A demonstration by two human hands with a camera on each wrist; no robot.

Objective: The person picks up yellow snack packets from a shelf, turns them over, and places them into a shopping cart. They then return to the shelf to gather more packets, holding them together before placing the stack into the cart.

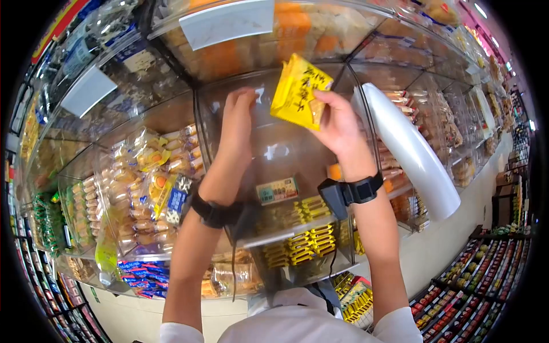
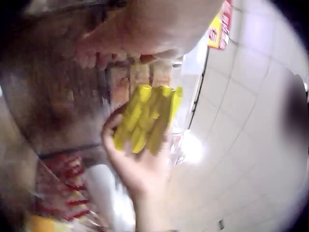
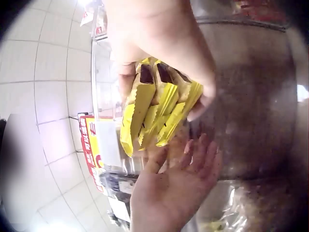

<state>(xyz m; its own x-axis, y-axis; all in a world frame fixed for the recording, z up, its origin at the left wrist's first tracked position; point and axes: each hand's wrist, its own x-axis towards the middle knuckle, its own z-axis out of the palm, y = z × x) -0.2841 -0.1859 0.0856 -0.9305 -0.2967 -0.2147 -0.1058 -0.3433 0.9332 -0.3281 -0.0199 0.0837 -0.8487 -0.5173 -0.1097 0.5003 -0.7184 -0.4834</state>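
Several yellow snack packets, stacked together, are gripped by the right hand above a clear-lidded bin. The right wrist view shows the packets side by side between the thumb and fingers of the right hand. The left hand is apart from them, to the left in the head view, its fingers extended and holding nothing. Its palm faces up beneath the packets in the right wrist view, where the left hand has relaxed fingers. From the left wrist, the packets stand in the right hand.
More yellow packets lie in a bin near the body. Bagged breads fill bins at left. A silvery-white curved panel stands right of the hands. Orange-and-cream packages are behind, and store shelves stand lower right.
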